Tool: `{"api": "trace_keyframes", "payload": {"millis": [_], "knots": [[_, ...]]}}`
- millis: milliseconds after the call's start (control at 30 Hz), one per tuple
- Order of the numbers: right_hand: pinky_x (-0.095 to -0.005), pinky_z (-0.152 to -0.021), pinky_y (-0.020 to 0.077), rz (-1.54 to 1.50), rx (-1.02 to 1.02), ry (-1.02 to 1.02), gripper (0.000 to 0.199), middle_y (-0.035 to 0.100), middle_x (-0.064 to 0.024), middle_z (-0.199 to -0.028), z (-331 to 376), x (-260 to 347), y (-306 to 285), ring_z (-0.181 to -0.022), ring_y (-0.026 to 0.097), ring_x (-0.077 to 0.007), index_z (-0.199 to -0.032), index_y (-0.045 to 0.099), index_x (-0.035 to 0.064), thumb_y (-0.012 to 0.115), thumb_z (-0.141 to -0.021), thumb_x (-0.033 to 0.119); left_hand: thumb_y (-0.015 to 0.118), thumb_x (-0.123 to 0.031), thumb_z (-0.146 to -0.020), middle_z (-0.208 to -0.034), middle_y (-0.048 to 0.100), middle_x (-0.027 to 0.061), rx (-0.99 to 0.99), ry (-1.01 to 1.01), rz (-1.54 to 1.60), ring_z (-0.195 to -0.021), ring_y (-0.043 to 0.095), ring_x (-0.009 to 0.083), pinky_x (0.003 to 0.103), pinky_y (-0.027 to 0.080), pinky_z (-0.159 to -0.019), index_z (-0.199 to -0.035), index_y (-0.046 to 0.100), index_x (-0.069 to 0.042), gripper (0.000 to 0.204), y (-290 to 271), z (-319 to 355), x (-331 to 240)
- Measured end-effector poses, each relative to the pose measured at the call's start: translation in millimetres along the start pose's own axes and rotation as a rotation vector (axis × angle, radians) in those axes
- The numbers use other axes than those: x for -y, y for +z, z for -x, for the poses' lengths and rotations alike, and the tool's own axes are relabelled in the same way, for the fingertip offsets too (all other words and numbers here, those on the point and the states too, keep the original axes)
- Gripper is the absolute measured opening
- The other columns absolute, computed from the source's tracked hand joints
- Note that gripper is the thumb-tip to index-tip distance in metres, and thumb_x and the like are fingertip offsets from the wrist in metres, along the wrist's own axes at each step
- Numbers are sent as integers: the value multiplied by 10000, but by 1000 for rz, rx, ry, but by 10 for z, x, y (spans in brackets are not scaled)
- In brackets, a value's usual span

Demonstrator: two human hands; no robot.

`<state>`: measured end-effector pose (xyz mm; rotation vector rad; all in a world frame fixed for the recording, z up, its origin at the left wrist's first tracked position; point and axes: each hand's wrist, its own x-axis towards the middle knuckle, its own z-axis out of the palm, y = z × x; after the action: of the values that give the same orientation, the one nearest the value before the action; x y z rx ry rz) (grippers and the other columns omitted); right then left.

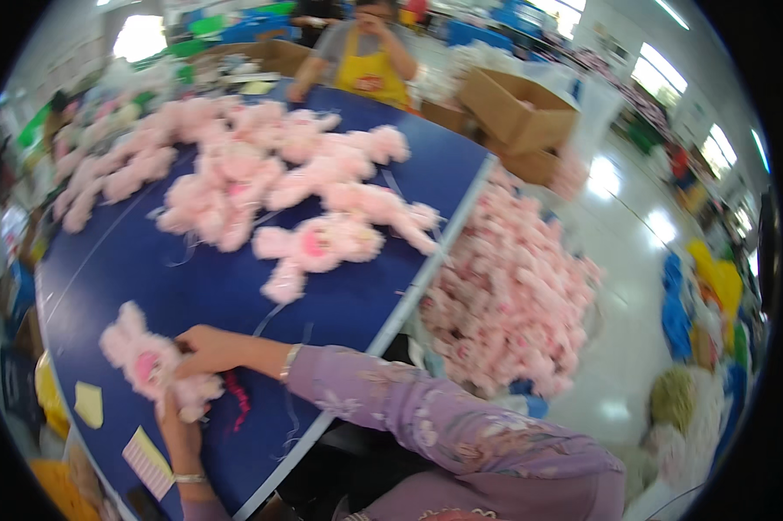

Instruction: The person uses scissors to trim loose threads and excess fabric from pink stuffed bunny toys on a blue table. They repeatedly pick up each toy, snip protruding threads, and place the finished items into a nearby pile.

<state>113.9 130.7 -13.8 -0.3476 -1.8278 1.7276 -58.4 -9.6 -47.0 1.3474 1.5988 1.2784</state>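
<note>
A pink plush rabbit (126, 341) with long ears and a brighter pink face patch lies at the near left of the blue table. My right hand (207, 349) reaches across from the right and pinches the toy's upper side, its fingertips partly sunk in the fur. From below, my left hand (178, 424) grips the lower end of the same toy; most of its fingers are hidden. Beside the toy, under my right wrist, is a strand of dark pink yarn (237, 401). Farther up the table, a pile of similar pink plush toys (235, 169) spreads out, with one plush toy (309, 247) nearest me.
The blue table (209, 286) has a pale edge. Yellowish paper slips (88, 405) lie at its left. A heap of pink plush (513, 286) stands right of the table, below cardboard boxes (517, 108). Across the table sits a person in a yellow apron (370, 65).
</note>
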Motion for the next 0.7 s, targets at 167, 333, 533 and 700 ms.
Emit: {"api": "trace_keyframes", "payload": {"millis": [167, 333, 533, 700], "knots": [[-278, -639, 480, 78, -16, 161, 385, 639, -56, -835, 21, 149, 54, -723, 557, -105, -1036, 644, -49, 709, -805, 252, 402, -244, -1013, -1133, 596, 132, -81, -176, 757, -935, 648, 229, 341, 580, -664, -1241, 482, 6, 347, 117, 19, -348], [-306, -828, 519, -100, 15, 174, 409, 668, -118, -1062, -2, -47, 52, -931, 623, -146, -1180, 587, -64, 683, -858, 169, 417, -234, -980, -1165, 590, 118, 7, -139, 879, -1029, 609, 233, 389, 511, -893, -1276, 456, -16, 370, 32, -51, 21], [-286, -794, 510, 63, -38, 253, 448, 662, -109, -1016, 43, 123, 69, -893, 619, -144, -1110, 607, -88, 717, -827, 241, 438, -138, -954, -1212, 574, 152, 30, -123, 917, -1017, 627, 255, 377, 541, -843, -1321, 420, 6, 395, 91, -19, -236], [-243, -619, 439, 123, -8, 404, 348, 609, 0, -829, 62, 277, 103, -707, 527, -73, -1032, 636, -21, 725, -822, 242, 454, -133, -957, -1209, 579, 129, -31, -220, 909, -1040, 624, 249, 371, 538, -853, -1315, 425, 6, 386, 63, 60, -367]]}}
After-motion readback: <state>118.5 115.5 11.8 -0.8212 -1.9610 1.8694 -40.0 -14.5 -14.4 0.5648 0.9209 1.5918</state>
